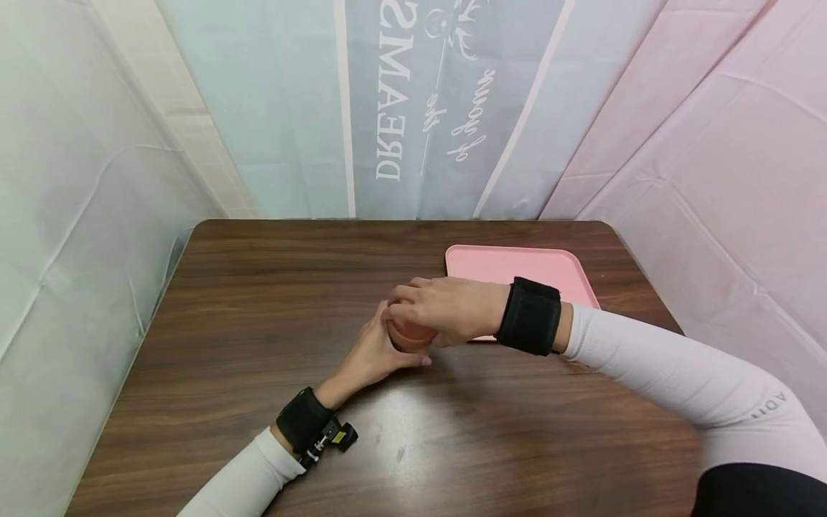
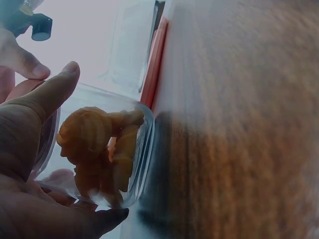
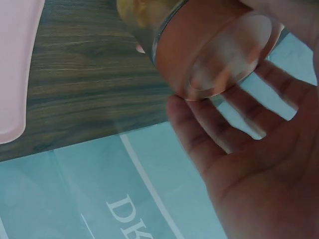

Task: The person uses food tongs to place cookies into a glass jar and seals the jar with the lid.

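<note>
Holding a small clear jar (image 1: pixel 410 334) between them, both hands meet near the middle of the wooden table (image 1: pixel 258 301). The left hand (image 1: pixel 371 353) comes in from seven o'clock and cups the jar's lower body, its thumb and fingers curled round the glass; in the left wrist view the thumb (image 2: pixel 47 94) lies along the jar's side (image 2: pixel 142 144) and the orange pieces (image 2: pixel 97 149) inside show through the wall. The right hand (image 1: pixel 439 309) reaches in from four o'clock and sits over the top of the jar, fingers bent down around its upper end. In the right wrist view the jar (image 3: pixel 164 30) has a reddish-orange lid (image 3: pixel 214 50) at that end, and the right hand's fingers (image 3: pixel 224 129) lie loosely spread just beside the lid; how tightly they press on it cannot be told. The jar is off the table's surface or just touching it; the head view does not settle which.

A pink tray (image 1: pixel 517 266) lies at two o'clock from the jar, just behind the right wrist. Each wrist wears a black strap (image 1: pixel 528 316), over white sleeves (image 1: pixel 678 380). A pale printed cloth (image 1: pixel 413 108) hangs behind the table at twelve o'clock.
</note>
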The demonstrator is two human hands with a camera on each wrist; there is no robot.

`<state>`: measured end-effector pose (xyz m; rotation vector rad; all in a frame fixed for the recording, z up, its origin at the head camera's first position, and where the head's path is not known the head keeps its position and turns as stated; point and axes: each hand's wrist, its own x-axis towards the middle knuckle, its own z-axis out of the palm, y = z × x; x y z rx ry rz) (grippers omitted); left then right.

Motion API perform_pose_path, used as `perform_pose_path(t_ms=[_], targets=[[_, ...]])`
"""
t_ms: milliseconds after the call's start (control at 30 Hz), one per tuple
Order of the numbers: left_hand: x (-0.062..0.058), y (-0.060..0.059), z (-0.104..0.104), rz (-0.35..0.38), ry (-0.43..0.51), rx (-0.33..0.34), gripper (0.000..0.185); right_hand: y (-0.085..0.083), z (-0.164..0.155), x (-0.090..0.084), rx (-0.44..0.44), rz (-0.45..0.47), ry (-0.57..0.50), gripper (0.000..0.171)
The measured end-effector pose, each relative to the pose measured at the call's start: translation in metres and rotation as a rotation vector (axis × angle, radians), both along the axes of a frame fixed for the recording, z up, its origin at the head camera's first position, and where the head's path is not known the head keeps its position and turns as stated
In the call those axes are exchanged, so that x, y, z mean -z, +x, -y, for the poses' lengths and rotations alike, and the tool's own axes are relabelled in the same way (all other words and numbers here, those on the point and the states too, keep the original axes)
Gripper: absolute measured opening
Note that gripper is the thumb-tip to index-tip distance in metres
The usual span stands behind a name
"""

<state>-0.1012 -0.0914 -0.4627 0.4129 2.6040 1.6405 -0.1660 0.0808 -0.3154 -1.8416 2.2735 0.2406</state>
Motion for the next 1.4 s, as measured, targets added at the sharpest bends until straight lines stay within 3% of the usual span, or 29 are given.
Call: perform_pose_path(t_ms=[333,1033,1400], targets=[[0.000,-0.001,-0.001,-0.034,0.012,-0.022,0.107,0.002,0.007,0.010,0.251,-0.100,0.018,0.076],[-0.002,0.001,-0.003,-0.013,-0.019,-0.065,0.106,0.011,0.002,0.021,0.229,-0.200,-0.082,0.078],[-0.001,0.001,-0.003,-0.015,-0.004,-0.055,0.108,0.015,0.001,0.023,0.295,-0.205,-0.074,0.080]])
